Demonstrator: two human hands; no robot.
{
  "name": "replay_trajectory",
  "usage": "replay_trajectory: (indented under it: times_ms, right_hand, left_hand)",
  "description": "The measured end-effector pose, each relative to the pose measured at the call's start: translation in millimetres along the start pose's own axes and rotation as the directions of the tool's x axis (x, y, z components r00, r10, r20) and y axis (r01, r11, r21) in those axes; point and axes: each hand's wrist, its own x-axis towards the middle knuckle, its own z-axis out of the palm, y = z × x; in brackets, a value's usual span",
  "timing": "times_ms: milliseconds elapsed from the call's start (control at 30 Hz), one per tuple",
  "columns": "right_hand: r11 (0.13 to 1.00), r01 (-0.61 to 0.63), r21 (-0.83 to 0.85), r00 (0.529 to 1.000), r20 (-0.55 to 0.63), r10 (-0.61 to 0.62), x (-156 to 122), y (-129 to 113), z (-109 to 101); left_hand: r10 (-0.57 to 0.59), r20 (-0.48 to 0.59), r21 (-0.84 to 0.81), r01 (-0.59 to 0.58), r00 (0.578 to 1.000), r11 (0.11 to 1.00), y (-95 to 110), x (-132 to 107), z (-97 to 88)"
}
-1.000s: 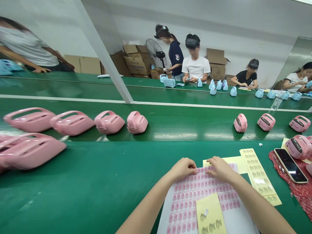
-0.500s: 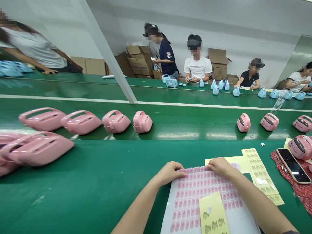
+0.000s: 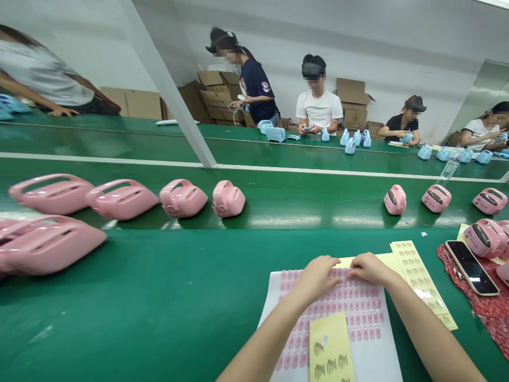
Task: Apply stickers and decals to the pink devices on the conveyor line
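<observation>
A white sheet of small pink stickers (image 3: 360, 313) lies on the green table in front of me. My left hand (image 3: 318, 276) rests on the sheet's upper part with its fingers curled down. My right hand (image 3: 369, 267) sits at the sheet's top edge, fingertips pinched together on the stickers. What they pinch is too small to make out. A yellow backing strip (image 3: 332, 353) lies on the lower part of the sheet.
Yellow backing sheets (image 3: 421, 281) lie to the right. A phone (image 3: 471, 260) sits on a red cloth (image 3: 489, 313). Pink casings (image 3: 228, 199) stand on the green belt (image 3: 302, 204) at left and right. Several people (image 3: 318, 109) work at the far belt with blue casings (image 3: 350, 143).
My left hand has moved right along the sheet's top, closer to my right hand. The standing person at the far belt has stepped left.
</observation>
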Motion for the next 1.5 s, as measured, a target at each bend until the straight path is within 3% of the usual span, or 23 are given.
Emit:
replay_trajectory:
  times_ms: [100,267,500,667,1000,1367,1500]
  right_hand:
    - [1.000,0.009,-0.012,1.000,0.005,-0.009,-1.6,0.4,0.2]
    - [0.999,0.017,0.044,1.000,-0.010,-0.017,-13.6,11.1,-7.9]
    - [0.947,-0.194,0.258,0.978,-0.023,0.206,-18.9,34.9,-7.6]
    - [0.902,-0.144,0.407,0.984,-0.036,0.173,-14.7,38.5,-3.7]
    - [0.883,-0.041,0.467,0.976,-0.172,0.136,-13.5,35.5,1.4]
    - [0.829,-0.064,0.556,0.962,-0.186,0.199,-9.6,51.2,6.7]
    - [0.726,0.007,0.688,0.954,-0.221,0.201,-6.6,56.6,9.0]
  left_hand:
    - [-0.009,0.025,-0.012,0.009,1.000,1.000,9.6,14.1,9.2]
    - [-0.001,0.066,-0.065,0.005,0.998,0.998,1.6,19.9,4.9]
    - [-0.021,0.111,-0.126,0.035,0.994,0.991,-5.6,19.5,-2.7]
    - [-0.037,0.115,-0.152,0.054,0.993,0.987,3.4,24.3,2.6]
    - [-0.030,0.178,-0.151,0.057,0.984,0.987,2.2,26.9,-1.0]
    - [-0.095,0.182,-0.072,0.110,0.979,0.991,-14.1,20.9,-23.5]
    - [-0.099,0.188,-0.079,0.116,0.977,0.990,-14.3,20.4,-24.5]
